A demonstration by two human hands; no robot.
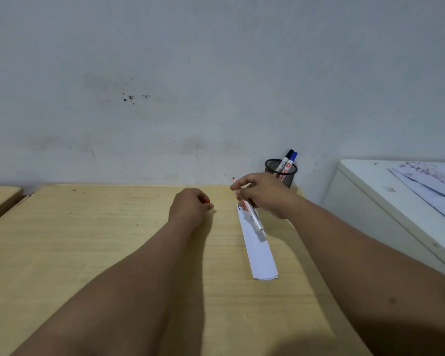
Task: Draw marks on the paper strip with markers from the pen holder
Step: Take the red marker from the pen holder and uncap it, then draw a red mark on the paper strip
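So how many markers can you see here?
3: a black-capped marker and a blue-capped marker in the pen holder, and one uncapped marker in the right hand. None seems hidden.

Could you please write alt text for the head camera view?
The right hand holds an uncapped red marker over the far end of a white paper strip on a wooden table; the left hand grips its red cap. Two markers stand in a mesh pen holder.

Both forearms bare — no sleeves, no rings on the fingers [235, 186].
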